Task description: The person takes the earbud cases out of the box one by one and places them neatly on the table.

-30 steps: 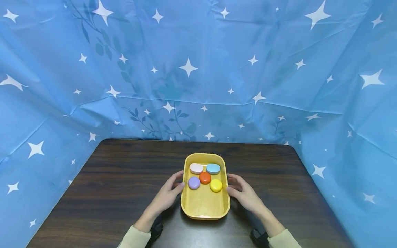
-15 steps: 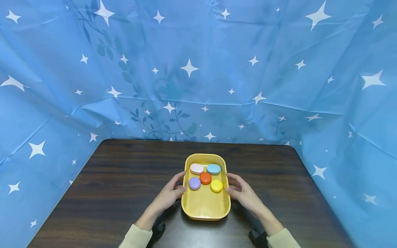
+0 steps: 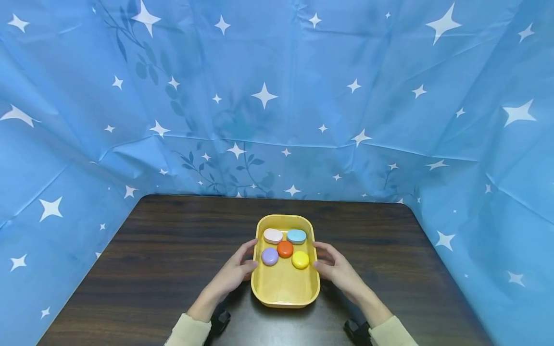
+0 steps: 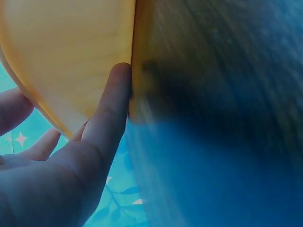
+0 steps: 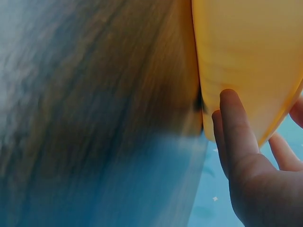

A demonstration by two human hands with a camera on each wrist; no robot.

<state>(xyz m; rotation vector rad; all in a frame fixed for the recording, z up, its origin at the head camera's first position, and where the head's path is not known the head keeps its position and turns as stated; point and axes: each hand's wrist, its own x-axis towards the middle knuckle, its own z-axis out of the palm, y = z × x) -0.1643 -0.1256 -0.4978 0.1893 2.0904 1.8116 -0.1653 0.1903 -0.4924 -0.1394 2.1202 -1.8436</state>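
A yellow rectangular tray [image 3: 285, 293] with rounded corners stands on the dark table. Inside it lie a pale pink oval piece [image 3: 273, 236], a light blue oval piece [image 3: 296, 236], an orange-red round piece [image 3: 284, 249], a purple round piece [image 3: 270, 256] and a yellow round piece [image 3: 300, 260], all smooth. My left hand [image 3: 233, 271] rests against the tray's left side, fingers extended along the outer wall [image 4: 71, 52]. On the opposite side my right hand [image 3: 342, 273] does likewise, its fingertips at the outer wall [image 5: 251, 56]. Neither hand reaches inside the tray.
The wood-grain table [image 3: 186, 230] extends around the tray. Behind it and at both sides hangs a blue curtain [image 3: 303, 57] with white stars. Black straps show at the left wrist [image 3: 220, 321] and the right wrist [image 3: 358, 331].
The tray and both hands have shifted very slightly left in the head view since half a second ago. The pieces keep their arrangement, and the hands stay at the tray's sides.
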